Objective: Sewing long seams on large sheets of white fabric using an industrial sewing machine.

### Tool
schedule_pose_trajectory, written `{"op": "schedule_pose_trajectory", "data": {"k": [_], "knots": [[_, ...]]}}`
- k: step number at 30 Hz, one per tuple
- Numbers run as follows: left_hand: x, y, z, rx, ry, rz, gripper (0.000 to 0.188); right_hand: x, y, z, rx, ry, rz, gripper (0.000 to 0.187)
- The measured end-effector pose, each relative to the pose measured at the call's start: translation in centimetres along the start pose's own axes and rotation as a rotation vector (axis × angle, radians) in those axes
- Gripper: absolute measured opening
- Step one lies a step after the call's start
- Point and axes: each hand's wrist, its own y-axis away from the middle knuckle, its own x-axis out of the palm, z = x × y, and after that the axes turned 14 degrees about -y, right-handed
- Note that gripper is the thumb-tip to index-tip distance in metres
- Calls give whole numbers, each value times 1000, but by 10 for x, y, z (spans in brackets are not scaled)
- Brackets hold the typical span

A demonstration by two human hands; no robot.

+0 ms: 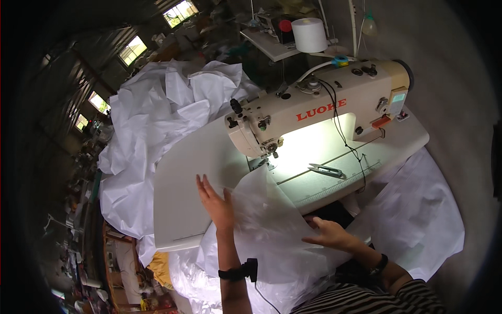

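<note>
Just in front of the sewing machine, thin white sheeting drapes over the surface; it looks light, limp and slippery (easily creased, too), best held by its edge. The left hand spreads, gripping nothing; the right hand half-curls, its hold unclear.

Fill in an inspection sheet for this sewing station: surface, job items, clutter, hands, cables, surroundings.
Surface: pale table, brightly lit beneath the machine arm.
Job items: sewing machine; thin white sheet reaching from near the needle over the table's front edge.
Clutter: snips lying right of the needle; crumpled white material heaped beyond the table.
Hands: left hand open, by the sheet's left side; right hand near the front edge, grip unclear.
Cables: dark cord dangling from the machine; thin cable at the left wrist.
Surroundings: dim room, bright windows.
</note>
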Motion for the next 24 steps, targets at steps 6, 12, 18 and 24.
{"op": "schedule_pose_trajectory", "data": {"k": [6, 12, 18, 24], "knots": [[-22, -11, 15, -2, -215, 249, 22, 9, -8, 2, -65, 62, -91, 74], [-14, -36, -24, -26, 346, 216, 9, 20, -21, 0, 22, -26, -90, 62], [-63, -39, 31, -37, 560, 439, 58, 18, -16, -1, 32, -74, -88, 41], [-84, 9, 91, -215, 276, 713, 78, 19, -20, -4, -13, -115, -95, 38]]}}
